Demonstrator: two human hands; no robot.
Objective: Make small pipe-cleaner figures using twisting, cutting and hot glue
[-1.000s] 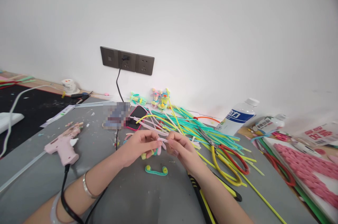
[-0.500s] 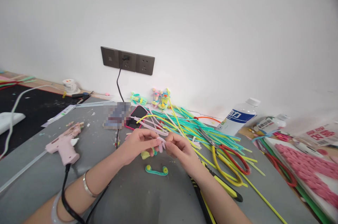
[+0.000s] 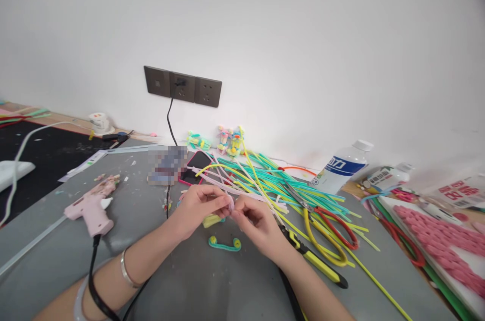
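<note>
A pale lilac pipe cleaner [image 3: 231, 204], bent into a small curl, sits between my two hands over the table. My left hand [image 3: 200, 210] pinches it between thumb and forefinger. Thumb and fingers of my right hand [image 3: 258, 224] close on its other side, hiding part of it. Just below lies a teal pipe cleaner piece [image 3: 225, 247] with a yellow coil at each end. Partly behind my left hand is a yellow piece [image 3: 211, 220]. Beyond my hands spreads a loose pile of teal, yellow and lilac pipe cleaners [image 3: 261, 172].
A pink glue gun [image 3: 93, 209] with a black cord lies left. Scissors [image 3: 326, 232] and a yellow-black cutter [image 3: 318, 263] lie right. At the wall stand a bottle [image 3: 343, 167] and small pipe cleaner figures [image 3: 229, 140]. A phone [image 3: 197, 165] rests behind my hands.
The lilac pipe cleaner is now bent into a tighter curl, its loose end no longer hanging below my fingers. My right hand has shifted slightly and its fingers have changed their hold.
</note>
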